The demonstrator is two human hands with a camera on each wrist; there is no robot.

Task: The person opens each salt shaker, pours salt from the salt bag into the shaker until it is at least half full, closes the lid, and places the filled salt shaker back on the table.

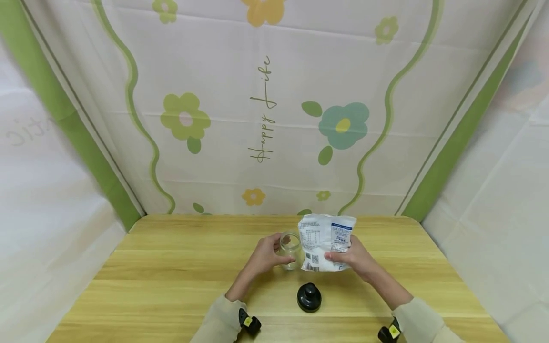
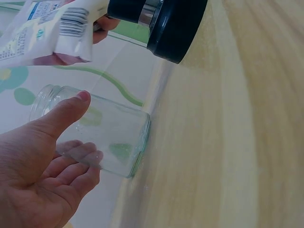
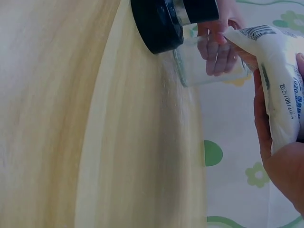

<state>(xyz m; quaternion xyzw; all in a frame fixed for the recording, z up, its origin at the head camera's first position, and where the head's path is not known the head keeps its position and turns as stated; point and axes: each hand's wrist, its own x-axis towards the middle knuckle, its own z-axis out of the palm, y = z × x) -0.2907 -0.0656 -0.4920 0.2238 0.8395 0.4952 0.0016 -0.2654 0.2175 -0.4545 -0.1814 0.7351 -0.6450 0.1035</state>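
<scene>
One black lid (image 1: 309,296) lies off at lower centre; above it, the left hand (image 1: 269,253) curls its fingers round an uncapped jar (image 1: 294,249), seemingly not yet filled, while the right hand (image 1: 353,258) clamps a bag (image 1: 323,238).

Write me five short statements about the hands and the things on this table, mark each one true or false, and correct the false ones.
1. The left hand holds the clear, cylindrical glass jar. True.
2. The right hand holds nothing. False: it holds the white, printed, soft packet.
3. The black, round, knobbed object with a silver band is on the yellowish wood-grain table, nearer the person than the jar. True.
4. A cover sits over the jar's mouth. False: the mouth is open.
5. In the head view, the packet is to the right of the jar. True.
</scene>
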